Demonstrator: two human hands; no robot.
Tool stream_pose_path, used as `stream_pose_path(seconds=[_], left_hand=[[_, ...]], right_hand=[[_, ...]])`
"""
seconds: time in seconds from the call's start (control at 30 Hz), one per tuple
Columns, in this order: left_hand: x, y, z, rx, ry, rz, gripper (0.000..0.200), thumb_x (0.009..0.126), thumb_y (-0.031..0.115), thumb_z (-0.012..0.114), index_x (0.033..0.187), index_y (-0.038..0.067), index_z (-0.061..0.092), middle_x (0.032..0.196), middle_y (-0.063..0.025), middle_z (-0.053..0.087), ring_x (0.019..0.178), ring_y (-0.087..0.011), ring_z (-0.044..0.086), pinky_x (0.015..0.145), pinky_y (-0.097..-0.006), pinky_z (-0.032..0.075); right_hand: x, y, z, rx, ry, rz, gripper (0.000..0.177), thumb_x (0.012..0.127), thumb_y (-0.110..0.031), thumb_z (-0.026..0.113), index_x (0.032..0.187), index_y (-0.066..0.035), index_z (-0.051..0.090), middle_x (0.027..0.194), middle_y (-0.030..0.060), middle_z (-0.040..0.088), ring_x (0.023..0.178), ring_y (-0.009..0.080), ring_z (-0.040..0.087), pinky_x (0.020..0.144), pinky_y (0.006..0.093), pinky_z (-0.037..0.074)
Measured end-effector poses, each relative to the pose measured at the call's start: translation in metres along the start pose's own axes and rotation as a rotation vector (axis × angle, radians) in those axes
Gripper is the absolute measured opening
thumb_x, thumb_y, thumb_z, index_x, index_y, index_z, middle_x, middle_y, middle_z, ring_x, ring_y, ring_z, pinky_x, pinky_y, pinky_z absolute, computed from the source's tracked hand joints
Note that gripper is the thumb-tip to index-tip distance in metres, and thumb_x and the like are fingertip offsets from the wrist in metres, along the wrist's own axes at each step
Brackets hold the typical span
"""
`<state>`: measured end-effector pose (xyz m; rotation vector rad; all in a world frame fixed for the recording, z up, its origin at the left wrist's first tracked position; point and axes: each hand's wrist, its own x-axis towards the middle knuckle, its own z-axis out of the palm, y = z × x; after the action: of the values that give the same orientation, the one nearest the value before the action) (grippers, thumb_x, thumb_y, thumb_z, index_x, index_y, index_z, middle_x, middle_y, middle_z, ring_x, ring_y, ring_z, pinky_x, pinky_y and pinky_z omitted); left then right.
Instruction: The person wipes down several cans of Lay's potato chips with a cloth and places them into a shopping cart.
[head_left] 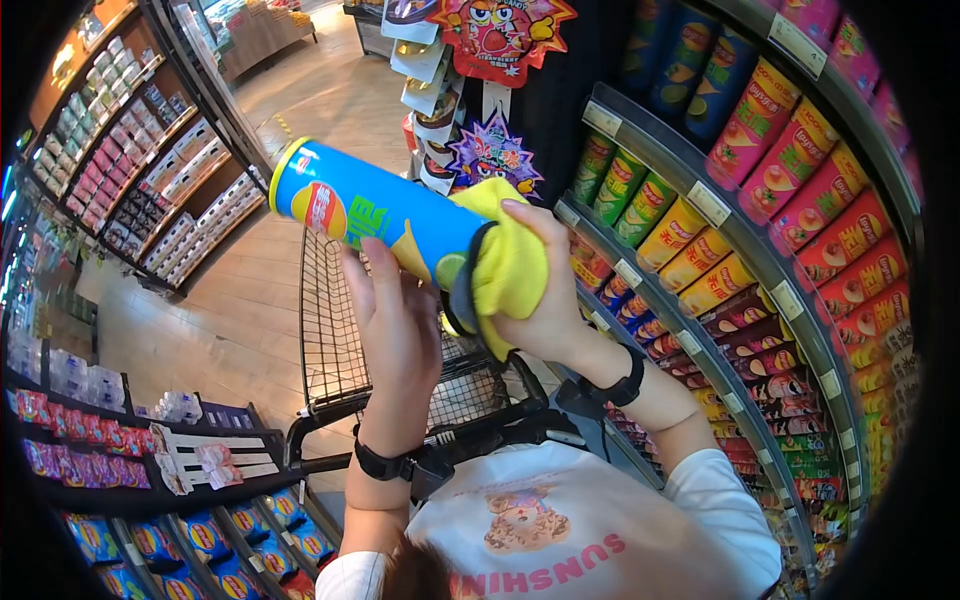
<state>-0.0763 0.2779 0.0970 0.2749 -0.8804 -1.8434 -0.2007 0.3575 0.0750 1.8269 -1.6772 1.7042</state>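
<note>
Count: one blue chip can [370, 215], one yellow cloth [512, 262], two hands, one wire shopping cart [335, 330], two black wrist straps.

Blue chip can: held in the air above the cart, lying tilted, yellow-rimmed end up and to the left, dark end down and to the right.

Left hand [392, 318]: fingers closed around the can's body from below, near the middle.

Right hand [545, 295]: closed on the cloth, pressing it over the can's dark end. The cloth hides most of that end. Hands sit close together, both clamped on the one can.

Straps: one on the left wrist [385, 462], one on the right wrist [622, 383].

Around: the cart is directly beneath the hands, its basket partly blocked by both forearms. Right: curved shelves [700, 200] packed with green, yellow, pink and red chip cans, too many to count. Top centre: hanging strip of snack packs [432, 85] and one star-shaped sign [495, 150], just behind the cloth. Left: more stocked shelves [140, 190] across the wooden floor.
</note>
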Motion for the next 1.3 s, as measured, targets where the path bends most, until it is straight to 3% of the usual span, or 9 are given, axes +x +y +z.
stream_pose_path(seconds=[0.13, 0.33, 0.47, 0.6, 0.67, 0.7, 0.87, 1.07, 1.3], left_hand=[[-0.005, -0.007, -0.007, 0.062, 0.019, -0.018, 0.035, 0.1, 0.031, 0.046, 0.126, 0.009, 0.038, 0.122, -0.008, 0.054, 0.112, -0.0174, 0.054, 0.096, -0.038, 0.045], [-0.003, -0.003, -0.01, 0.313, -0.033, 0.161, 0.052, 0.091, 0.02, 0.061, 0.134, 0.008, 0.033, 0.124, -0.0141, 0.052, 0.116, -0.0273, 0.054, 0.099, -0.0438, 0.043], [0.004, -0.002, 0.005, 0.11, -0.103, 0.212, 0.059, 0.088, 0.015, 0.064, 0.136, 0.006, 0.031, 0.127, -0.0154, 0.051, 0.12, -0.0325, 0.051, 0.103, -0.0466, 0.04], [0.005, -0.017, 0.016, 0.09, 0.015, 0.278, 0.056, 0.091, 0.016, 0.063, 0.136, 0.006, 0.03, 0.124, -0.0154, 0.052, 0.115, -0.0278, 0.053, 0.099, -0.0436, 0.044], [0.005, -0.024, 0.021, 0.068, 0.209, 0.354, 0.057, 0.091, 0.022, 0.064, 0.135, 0.008, 0.03, 0.122, -0.0146, 0.053, 0.113, -0.0253, 0.054, 0.096, -0.0409, 0.047], [0.005, -0.025, 0.025, 0.077, 0.222, 0.378, 0.06, 0.091, 0.025, 0.064, 0.135, 0.009, 0.029, 0.126, -0.0142, 0.05, 0.114, -0.0238, 0.053, 0.095, -0.0389, 0.048], [-0.005, -0.032, 0.039, 0.224, 0.353, 0.481, 0.069, 0.091, 0.025, 0.065, 0.14, 0.01, 0.02, 0.135, -0.0135, 0.04, 0.117, -0.0214, 0.049, 0.096, -0.0378, 0.046], [-0.008, -0.026, 0.04, 0.416, 0.198, 0.302, 0.073, 0.09, 0.014, 0.065, 0.143, 0.01, 0.015, 0.131, -0.0119, 0.042, 0.115, -0.0194, 0.048, 0.097, -0.0331, 0.042], [-0.005, -0.025, 0.025, 0.365, -0.032, 0.086, 0.075, 0.086, 0.009, 0.067, 0.14, 0.004, 0.015, 0.127, -0.0123, 0.043, 0.115, -0.0192, 0.048, 0.1, -0.0357, 0.039]], right_hand=[[-0.002, -0.001, -0.006, 0.606, 0.094, 0.414, 0.05, 0.092, -0.017, 0.059, 0.133, -0.004, 0.035, 0.124, 0.0073, 0.046, 0.118, 0.0155, 0.046, 0.102, 0.0303, 0.035], [-0.005, -0.015, -0.037, 1.196, -0.018, 0.908, 0.052, 0.097, -0.028, 0.051, 0.141, -0.005, 0.036, 0.138, 0.0096, 0.045, 0.122, 0.0165, 0.049, 0.103, 0.03, 0.04], [-0.022, 0.035, -0.01, 1.129, -0.126, 0.697, 0.045, 0.098, -0.025, 0.049, 0.137, -0.004, 0.042, 0.132, 0.0076, 0.051, 0.119, 0.0162, 0.052, 0.101, 0.0287, 0.041], [-0.016, 0.007, 0.002, 1.232, 0.18, 0.92, 0.042, 0.1, -0.026, 0.045, 0.135, -0.004, 0.042, 0.125, 0.0076, 0.052, 0.115, 0.015, 0.051, 0.098, 0.0263, 0.04], [-0.02, -0.005, 0.008, 0.301, 0.22, 0.373, 0.042, 0.102, -0.027, 0.039, 0.137, -0.003, 0.037, 0.127, 0.0109, 0.049, 0.117, 0.0166, 0.048, 0.1, 0.0276, 0.037], [-0.018, 0.001, 0.007, 0.796, 0.246, 0.651, 0.047, 0.101, -0.028, 0.041, 0.14, -0.002, 0.031, 0.13, 0.0133, 0.047, 0.121, 0.0189, 0.045, 0.103, 0.0321, 0.034], [-0.024, 0.006, 0.006, -0.404, 0.052, 0.022, 0.088, 0.072, -0.02, 0.076, 0.144, -0.003, 0.028, 0.136, 0.0267, 0.037, 0.117, 0.0465, 0.043, 0.103, 0.0498, 0.033], [-0.007, 0.01, -0.007, -0.457, -0.155, -0.161, 0.102, 0.06, -0.021, 0.083, 0.144, -0.004, 0.028, 0.131, 0.0252, 0.044, 0.109, 0.0445, 0.05, 0.096, 0.0471, 0.041], [0.015, -0.005, -0.021, -0.024, -0.288, 0.156, 0.092, 0.068, -0.018, 0.078, 0.142, -0.005, 0.025, 0.129, 0.0232, 0.047, 0.118, 0.0395, 0.05, 0.096, 0.0429, 0.044]])
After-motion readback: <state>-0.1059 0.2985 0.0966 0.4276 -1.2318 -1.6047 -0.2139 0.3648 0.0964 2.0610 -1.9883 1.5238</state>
